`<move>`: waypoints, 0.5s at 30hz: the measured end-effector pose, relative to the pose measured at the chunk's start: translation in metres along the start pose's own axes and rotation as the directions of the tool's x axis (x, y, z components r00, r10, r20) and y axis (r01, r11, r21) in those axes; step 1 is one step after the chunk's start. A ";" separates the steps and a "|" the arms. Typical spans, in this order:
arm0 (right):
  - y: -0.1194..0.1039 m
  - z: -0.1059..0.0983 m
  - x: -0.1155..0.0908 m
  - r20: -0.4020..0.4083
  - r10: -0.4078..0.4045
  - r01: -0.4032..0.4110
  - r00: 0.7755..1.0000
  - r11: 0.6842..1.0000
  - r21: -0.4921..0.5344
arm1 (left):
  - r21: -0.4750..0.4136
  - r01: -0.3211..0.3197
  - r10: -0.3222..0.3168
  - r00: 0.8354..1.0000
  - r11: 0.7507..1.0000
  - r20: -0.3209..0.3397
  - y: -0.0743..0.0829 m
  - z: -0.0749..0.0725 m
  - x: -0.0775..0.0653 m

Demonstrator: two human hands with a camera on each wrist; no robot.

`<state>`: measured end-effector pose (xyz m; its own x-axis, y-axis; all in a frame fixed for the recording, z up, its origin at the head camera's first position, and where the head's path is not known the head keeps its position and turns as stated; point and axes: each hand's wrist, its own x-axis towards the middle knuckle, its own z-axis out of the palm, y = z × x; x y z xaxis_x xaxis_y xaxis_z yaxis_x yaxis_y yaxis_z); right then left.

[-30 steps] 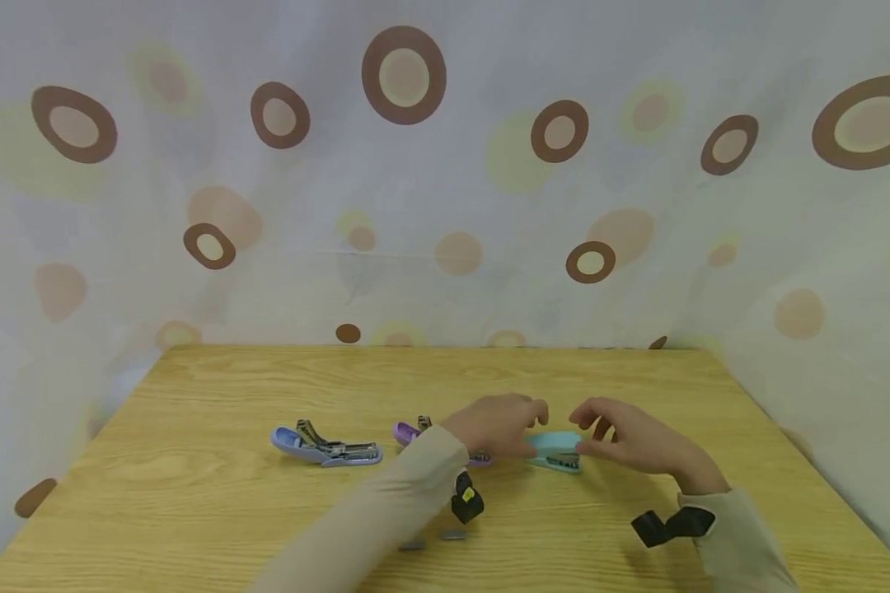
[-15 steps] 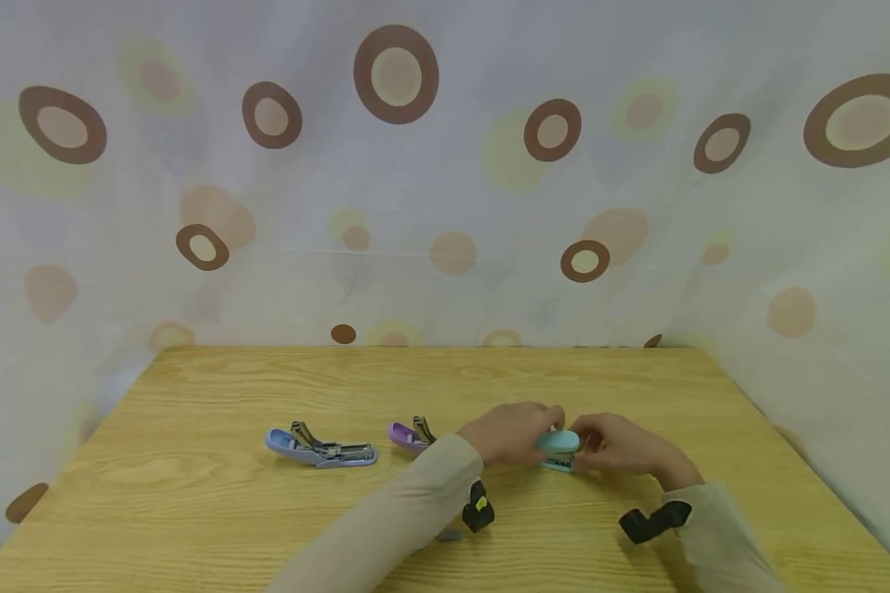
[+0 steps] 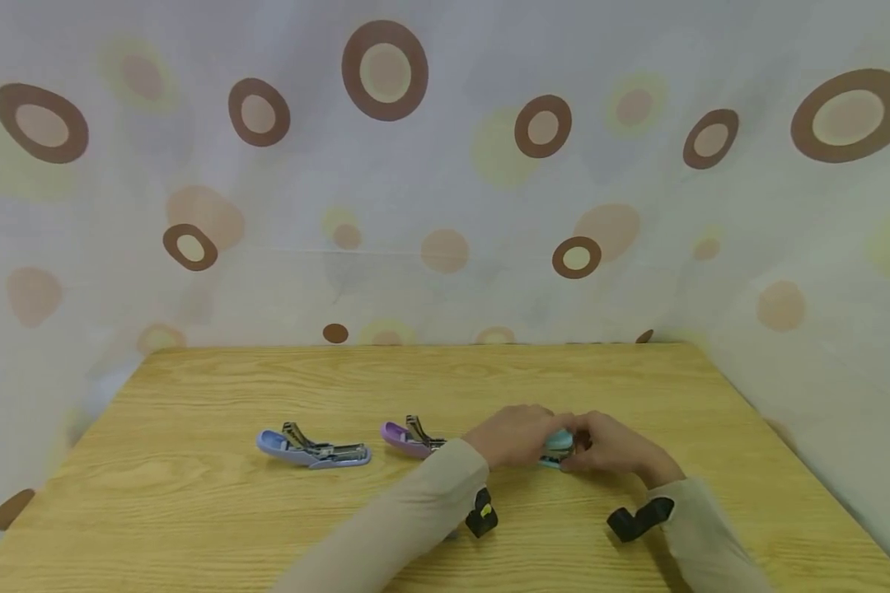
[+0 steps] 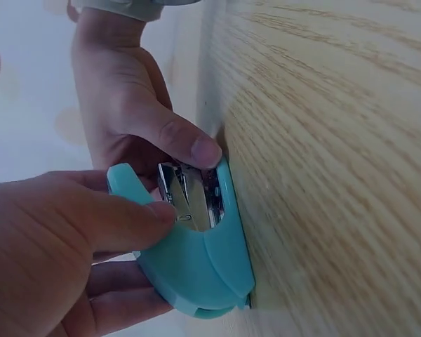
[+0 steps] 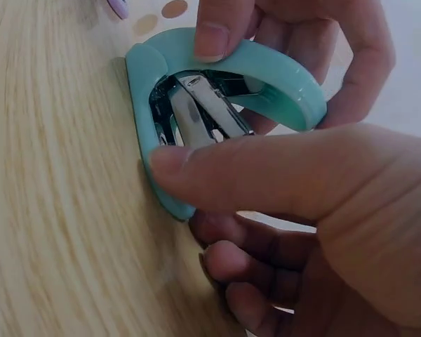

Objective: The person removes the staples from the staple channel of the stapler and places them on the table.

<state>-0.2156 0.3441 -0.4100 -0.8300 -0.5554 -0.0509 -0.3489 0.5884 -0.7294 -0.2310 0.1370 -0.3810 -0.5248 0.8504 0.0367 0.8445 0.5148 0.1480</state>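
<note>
A teal stapler stands on the wooden table between my two hands. My left hand grips its top cover, thumb on one side and fingers on the other, as the left wrist view shows. My right hand pinches the base at the front end, with the thumb lying along it. In the right wrist view the cover is raised away from the base, and the metal magazine shows in the gap. From the head, both hands hide much of the stapler.
Left of my hands lie a purple stapler, partly behind my left sleeve, and a blue stapler, both folded wide open. A small grey piece shows beside my left wrist camera. A patterned cloth hangs behind the table.
Both hands have closed in on the teal stapler; they were loosely spread about it a second ago. My right hand has moved left onto its front end. The view has shifted slightly.
</note>
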 end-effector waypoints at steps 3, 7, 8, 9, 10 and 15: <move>0.002 0.001 0.001 0.002 -0.023 0.023 1.000 1.000 0.012 | 0.024 -0.023 0.023 1.000 0.999 -0.016 0.000 0.001 0.000; 0.007 0.001 0.000 -0.003 -0.025 0.026 1.000 0.999 0.023 | -0.007 -0.032 0.032 0.999 0.999 -0.014 0.000 0.000 -0.001; 0.009 0.001 0.000 -0.007 -0.028 0.028 1.000 0.999 0.024 | -0.022 -0.031 0.031 0.999 0.999 -0.011 0.000 -0.001 -0.001; 0.009 0.002 0.000 -0.010 -0.027 0.027 1.000 0.999 0.024 | -0.034 -0.028 0.028 1.000 0.999 -0.007 0.000 -0.001 -0.001; 0.010 0.002 0.000 -0.014 -0.026 0.026 1.000 0.999 0.021 | -0.045 -0.027 0.027 1.000 0.999 -0.006 0.000 -0.001 -0.002; 0.010 0.003 0.001 -0.040 -0.039 0.039 0.998 0.999 0.017 | -0.061 -0.023 0.022 1.000 0.998 -0.007 0.000 -0.002 -0.002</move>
<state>-0.2181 0.3478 -0.4198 -0.8328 -0.5536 0.0048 -0.3737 0.5558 -0.7426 -0.2305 0.1347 -0.3790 -0.5066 0.8609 0.0472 0.8480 0.4876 0.2074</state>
